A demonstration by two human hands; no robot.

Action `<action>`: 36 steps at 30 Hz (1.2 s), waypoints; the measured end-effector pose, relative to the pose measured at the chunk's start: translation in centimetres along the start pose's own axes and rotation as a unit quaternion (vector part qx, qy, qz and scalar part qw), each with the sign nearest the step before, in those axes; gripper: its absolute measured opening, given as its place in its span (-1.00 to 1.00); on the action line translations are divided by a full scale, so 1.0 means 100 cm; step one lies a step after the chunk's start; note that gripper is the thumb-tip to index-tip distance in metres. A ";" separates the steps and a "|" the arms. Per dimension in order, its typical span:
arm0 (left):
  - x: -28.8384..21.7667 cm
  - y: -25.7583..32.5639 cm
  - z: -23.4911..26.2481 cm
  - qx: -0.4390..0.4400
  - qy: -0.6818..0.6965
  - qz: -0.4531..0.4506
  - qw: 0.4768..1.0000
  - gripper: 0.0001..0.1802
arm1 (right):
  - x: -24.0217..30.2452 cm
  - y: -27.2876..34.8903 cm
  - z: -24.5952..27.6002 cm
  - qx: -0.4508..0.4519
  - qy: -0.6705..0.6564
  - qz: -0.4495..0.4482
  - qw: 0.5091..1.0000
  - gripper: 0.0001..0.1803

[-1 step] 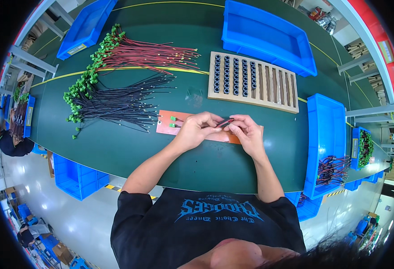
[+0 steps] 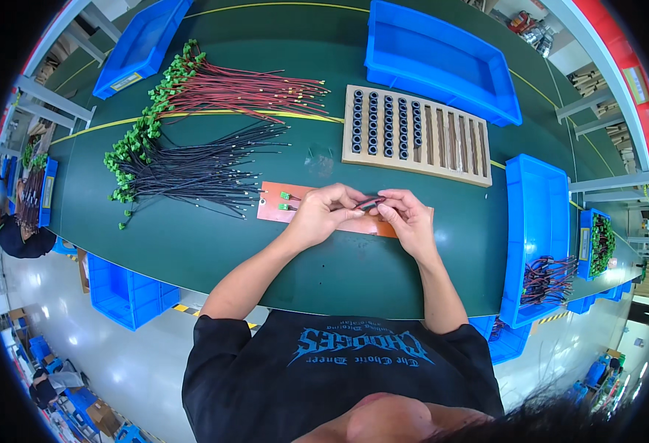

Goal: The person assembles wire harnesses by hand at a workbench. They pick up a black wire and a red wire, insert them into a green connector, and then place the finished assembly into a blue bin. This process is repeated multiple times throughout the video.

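Over the orange board point(image 2: 273, 213), both hands meet around a red and a black wire point(image 2: 369, 203). My left hand point(image 2: 326, 214) is closed, thumb and fingers pinching the wires from the left. On the other side my right hand point(image 2: 410, 224) is closed too, its thumb and index finger at the wires' right end. Two green connectors point(image 2: 285, 196) lie on the board just left of my left hand, with short wires running under it. My fingers hide part of the wires and whatever joins them.
Red wires point(image 2: 250, 87) and black wires point(image 2: 199, 173) with green connectors lie fanned out left. Beyond the hands sits a wooden rack point(image 2: 354, 153) with rows of black ring-shaped parts point(image 2: 373, 125). Blue bins stand behind point(image 2: 442, 52) and right point(image 2: 537, 173); the right one holds wire assemblies point(image 2: 546, 280).
Between my fingertips the dark piece has turned slightly and now looks thinner. Hands and arms stay in nearly the same place.
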State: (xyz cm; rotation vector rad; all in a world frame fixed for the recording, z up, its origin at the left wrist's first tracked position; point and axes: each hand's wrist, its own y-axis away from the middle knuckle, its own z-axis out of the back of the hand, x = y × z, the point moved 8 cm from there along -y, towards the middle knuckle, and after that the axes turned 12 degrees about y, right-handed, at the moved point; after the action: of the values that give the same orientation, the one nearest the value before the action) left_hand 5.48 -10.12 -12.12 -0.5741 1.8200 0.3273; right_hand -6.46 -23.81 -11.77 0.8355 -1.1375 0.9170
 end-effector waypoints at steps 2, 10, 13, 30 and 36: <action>0.005 0.000 0.000 -0.006 0.022 0.020 1.000 -0.88 | -0.002 0.001 0.003 -0.009 -0.004 -0.003 1.000 -0.72; 0.000 -0.001 -0.003 0.020 -0.009 0.021 1.000 -0.84 | 0.000 0.004 0.003 -0.003 0.049 0.024 0.999 -0.81; -0.001 0.000 -0.004 0.032 0.003 0.060 0.998 -0.82 | 0.004 0.004 0.004 -0.010 0.060 0.029 0.998 -0.84; -0.021 0.004 -0.029 0.081 -0.258 -0.011 0.963 -0.59 | 0.005 0.030 0.054 -0.144 0.049 0.107 0.983 -0.95; -0.014 -0.010 -0.044 0.209 -0.120 0.009 0.970 -0.81 | 0.014 0.027 0.034 -0.010 -0.139 0.146 0.979 -0.90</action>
State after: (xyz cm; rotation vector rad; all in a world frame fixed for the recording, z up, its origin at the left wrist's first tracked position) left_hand 2.80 -12.81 -9.34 -0.2116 1.5960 0.0165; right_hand -9.91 -25.58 -9.41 0.8086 -1.5403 1.0488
